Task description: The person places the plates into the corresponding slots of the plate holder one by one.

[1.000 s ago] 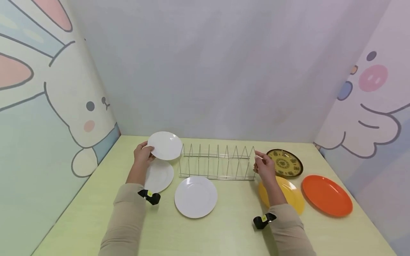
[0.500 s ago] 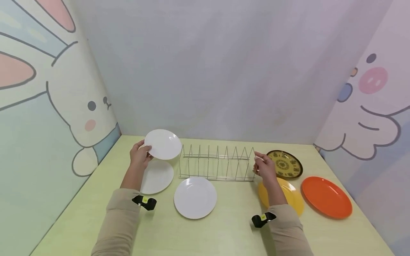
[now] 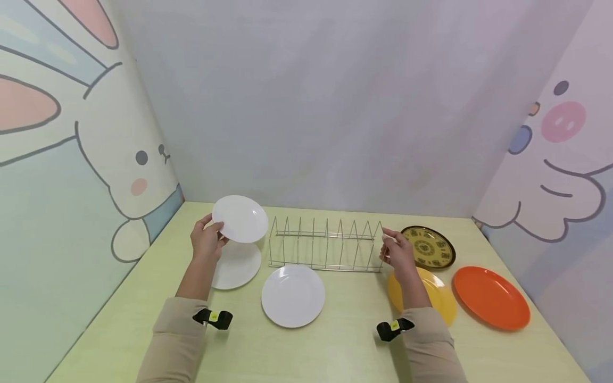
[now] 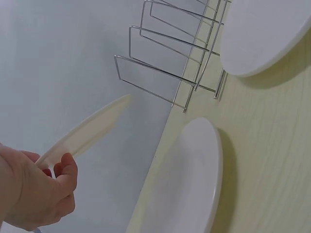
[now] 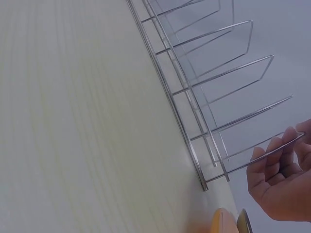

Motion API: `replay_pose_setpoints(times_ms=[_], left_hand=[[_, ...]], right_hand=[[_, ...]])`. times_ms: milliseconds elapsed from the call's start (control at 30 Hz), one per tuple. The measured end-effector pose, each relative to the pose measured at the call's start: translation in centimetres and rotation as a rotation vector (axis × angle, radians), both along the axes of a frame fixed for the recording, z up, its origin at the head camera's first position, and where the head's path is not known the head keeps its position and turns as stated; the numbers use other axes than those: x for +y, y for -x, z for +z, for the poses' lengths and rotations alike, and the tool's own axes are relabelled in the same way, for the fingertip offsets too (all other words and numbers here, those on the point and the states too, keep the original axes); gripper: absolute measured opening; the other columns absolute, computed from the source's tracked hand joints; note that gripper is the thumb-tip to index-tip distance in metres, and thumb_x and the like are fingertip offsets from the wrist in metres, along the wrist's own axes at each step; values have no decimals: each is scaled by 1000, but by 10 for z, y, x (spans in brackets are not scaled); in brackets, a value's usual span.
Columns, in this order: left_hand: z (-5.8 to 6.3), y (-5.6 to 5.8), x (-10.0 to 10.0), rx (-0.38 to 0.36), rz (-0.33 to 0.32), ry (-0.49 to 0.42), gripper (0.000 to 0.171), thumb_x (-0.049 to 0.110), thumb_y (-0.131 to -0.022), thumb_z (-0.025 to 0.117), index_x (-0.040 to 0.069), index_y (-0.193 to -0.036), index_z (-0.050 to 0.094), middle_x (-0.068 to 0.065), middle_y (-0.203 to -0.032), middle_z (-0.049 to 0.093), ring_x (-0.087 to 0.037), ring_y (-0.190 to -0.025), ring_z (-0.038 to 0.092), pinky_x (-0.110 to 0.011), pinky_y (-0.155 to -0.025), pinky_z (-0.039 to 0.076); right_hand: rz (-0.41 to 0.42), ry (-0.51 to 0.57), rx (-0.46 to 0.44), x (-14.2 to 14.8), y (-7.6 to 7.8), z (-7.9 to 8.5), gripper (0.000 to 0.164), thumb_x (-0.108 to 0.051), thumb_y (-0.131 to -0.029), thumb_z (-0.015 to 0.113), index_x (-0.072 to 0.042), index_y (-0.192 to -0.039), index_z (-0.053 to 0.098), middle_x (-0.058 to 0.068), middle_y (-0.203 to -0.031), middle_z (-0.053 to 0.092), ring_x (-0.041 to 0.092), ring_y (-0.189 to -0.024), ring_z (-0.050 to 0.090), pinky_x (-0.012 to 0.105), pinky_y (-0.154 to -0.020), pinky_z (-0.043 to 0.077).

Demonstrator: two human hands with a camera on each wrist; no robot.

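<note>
My left hand (image 3: 207,242) pinches the left rim of a small white plate (image 3: 240,219), thumb on top, fingers beneath. The plate is tilted and raised above the table, left of a wire dish rack (image 3: 325,250). Below it another white plate (image 3: 237,266) lies partly hidden by the held one. In the left wrist view, the held plate (image 4: 87,131) shows nearly edge-on. My right hand (image 3: 398,252) grips the rack's right end wire; in the right wrist view its fingers (image 5: 274,158) curl around that end loop. The rack's slots hold no plates.
A third white plate (image 3: 293,296) lies in front of the rack. To the right are a yellow plate (image 3: 438,295), partly under the right forearm, a dark-rimmed patterned plate (image 3: 426,247) and an orange oval plate (image 3: 490,298). A wall (image 3: 306,106) stands behind the table.
My left hand has drawn the held white plate a little to the left, away from the rack, uncovering more of the plate below. The right hand stays on the rack's end.
</note>
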State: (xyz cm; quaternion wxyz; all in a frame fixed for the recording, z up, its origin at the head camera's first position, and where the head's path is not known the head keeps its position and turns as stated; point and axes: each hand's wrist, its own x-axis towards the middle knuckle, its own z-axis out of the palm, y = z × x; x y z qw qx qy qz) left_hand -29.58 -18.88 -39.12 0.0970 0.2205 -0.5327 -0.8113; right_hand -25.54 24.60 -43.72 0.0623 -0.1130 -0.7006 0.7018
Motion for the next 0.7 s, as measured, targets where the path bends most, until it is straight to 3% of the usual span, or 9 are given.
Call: replay_pose_setpoints(times_ms=[367,700], left_hand=[[6,-21,9,109,51,-135,45,-5,-91,50,10,-132,43,-11,-127,46,-19,-92,57,-28,-65,50],[13,-36,20,212,101,-167,36,-4,-89,55,10,-122,47,-10,-106,46,-19,-85,57,-28,-65,51]], right_hand=[[10,33,-12,-1,1,-2,37,-20,-99,47,-12,-135,46,4,-70,47,16,-60,49,35,-65,47],[9,50,-11,-2,0,-2,34,-22,-99,48,-14,-132,48,3,-69,47,15,-60,48,35,-66,47]])
